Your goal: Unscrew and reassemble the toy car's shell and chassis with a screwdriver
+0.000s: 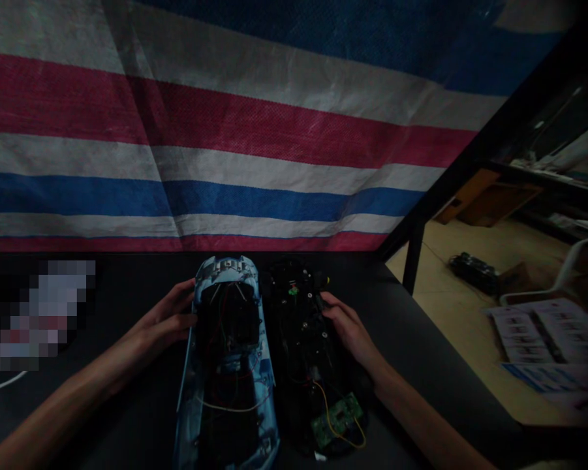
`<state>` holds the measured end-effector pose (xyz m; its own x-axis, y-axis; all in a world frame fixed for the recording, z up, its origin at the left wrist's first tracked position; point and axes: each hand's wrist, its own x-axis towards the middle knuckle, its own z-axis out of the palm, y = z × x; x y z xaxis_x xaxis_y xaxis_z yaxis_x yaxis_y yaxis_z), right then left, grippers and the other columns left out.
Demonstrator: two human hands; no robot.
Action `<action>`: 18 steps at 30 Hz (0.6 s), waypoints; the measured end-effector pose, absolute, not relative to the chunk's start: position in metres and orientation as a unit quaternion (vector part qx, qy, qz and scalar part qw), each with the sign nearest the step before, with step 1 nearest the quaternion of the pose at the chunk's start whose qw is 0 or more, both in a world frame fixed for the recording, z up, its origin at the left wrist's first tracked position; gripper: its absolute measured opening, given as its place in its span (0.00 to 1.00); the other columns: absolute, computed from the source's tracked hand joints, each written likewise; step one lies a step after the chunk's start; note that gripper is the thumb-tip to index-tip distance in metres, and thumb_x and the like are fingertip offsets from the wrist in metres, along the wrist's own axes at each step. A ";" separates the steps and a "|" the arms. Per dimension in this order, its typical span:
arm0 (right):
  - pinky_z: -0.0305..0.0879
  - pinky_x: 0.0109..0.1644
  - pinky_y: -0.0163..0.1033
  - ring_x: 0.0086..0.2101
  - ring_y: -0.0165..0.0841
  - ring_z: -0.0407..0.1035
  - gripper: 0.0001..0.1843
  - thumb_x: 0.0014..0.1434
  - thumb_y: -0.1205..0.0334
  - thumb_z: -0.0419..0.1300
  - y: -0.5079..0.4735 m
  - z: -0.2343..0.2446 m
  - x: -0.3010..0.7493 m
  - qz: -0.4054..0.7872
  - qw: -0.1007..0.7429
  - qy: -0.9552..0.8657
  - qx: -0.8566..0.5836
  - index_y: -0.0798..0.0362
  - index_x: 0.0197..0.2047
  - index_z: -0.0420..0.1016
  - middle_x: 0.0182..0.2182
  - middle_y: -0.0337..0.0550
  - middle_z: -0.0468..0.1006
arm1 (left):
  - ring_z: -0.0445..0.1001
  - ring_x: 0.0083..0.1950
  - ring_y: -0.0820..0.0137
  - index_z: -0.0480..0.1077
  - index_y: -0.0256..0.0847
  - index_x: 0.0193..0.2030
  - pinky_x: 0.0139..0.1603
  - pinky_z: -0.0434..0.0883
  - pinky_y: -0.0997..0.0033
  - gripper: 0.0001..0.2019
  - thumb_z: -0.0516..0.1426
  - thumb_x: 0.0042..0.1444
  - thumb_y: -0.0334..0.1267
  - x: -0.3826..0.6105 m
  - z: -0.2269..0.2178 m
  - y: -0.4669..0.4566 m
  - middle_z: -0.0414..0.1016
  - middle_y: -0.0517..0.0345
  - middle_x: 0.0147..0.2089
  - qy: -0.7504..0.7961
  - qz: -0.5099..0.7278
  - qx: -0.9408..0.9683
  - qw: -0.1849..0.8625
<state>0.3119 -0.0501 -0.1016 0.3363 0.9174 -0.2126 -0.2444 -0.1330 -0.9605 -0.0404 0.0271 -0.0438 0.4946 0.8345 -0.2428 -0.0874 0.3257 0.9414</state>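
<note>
A light-blue toy car body shell [228, 365] lies upside down on the dark table [127, 287], its hollow inside and thin wires showing. My left hand [169, 320] rests against the shell's left side near its front, fingers curled onto the edge. Right beside the shell lies the black chassis [306, 339] with a green circuit board [336, 418] and yellow wires at its near end. My right hand [350, 329] lies on the chassis's right side, fingers bent over it.
A red, white and blue striped tarp [225, 143] hangs behind the table. A pixelated patch [39, 313] sits at the left. To the right, beyond the table edge, are a black frame leg [414, 261], printed sheets [543, 333] and a dark object [474, 271] on the floor.
</note>
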 end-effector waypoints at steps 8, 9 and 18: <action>0.65 0.48 0.44 0.42 0.43 0.74 0.19 0.48 0.56 0.67 -0.050 -0.098 0.309 0.505 0.589 -0.297 -0.557 0.45 0.45 0.82 0.37 0.37 0.83 | 0.73 0.66 0.49 0.63 0.60 0.67 0.59 0.77 0.54 0.28 0.62 0.60 0.44 -0.039 -0.041 0.024 0.63 0.61 0.74 0.392 0.324 0.483 0.713; 0.66 0.49 0.44 0.43 0.43 0.74 0.19 0.48 0.56 0.67 -0.050 -0.097 0.308 0.505 0.589 -0.294 -0.559 0.45 0.45 0.82 0.37 0.37 0.83 | 0.72 0.67 0.49 0.64 0.60 0.67 0.59 0.77 0.55 0.28 0.62 0.60 0.44 -0.040 -0.042 0.025 0.63 0.61 0.74 0.391 0.323 0.482 0.715; 0.66 0.48 0.43 0.42 0.41 0.74 0.18 0.48 0.56 0.66 -0.050 -0.095 0.311 0.499 0.595 -0.285 -0.562 0.45 0.45 0.81 0.37 0.36 0.82 | 0.69 0.68 0.46 0.65 0.56 0.67 0.61 0.75 0.52 0.29 0.63 0.59 0.43 -0.040 -0.043 0.029 0.65 0.58 0.73 0.388 0.314 0.488 0.716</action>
<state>0.3107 -0.0498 -0.0950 0.3392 0.9141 -0.2220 -0.2735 -0.1300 -0.9531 -0.0399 0.0291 -0.0429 0.5006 0.8289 -0.2496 -0.0714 0.3269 0.9424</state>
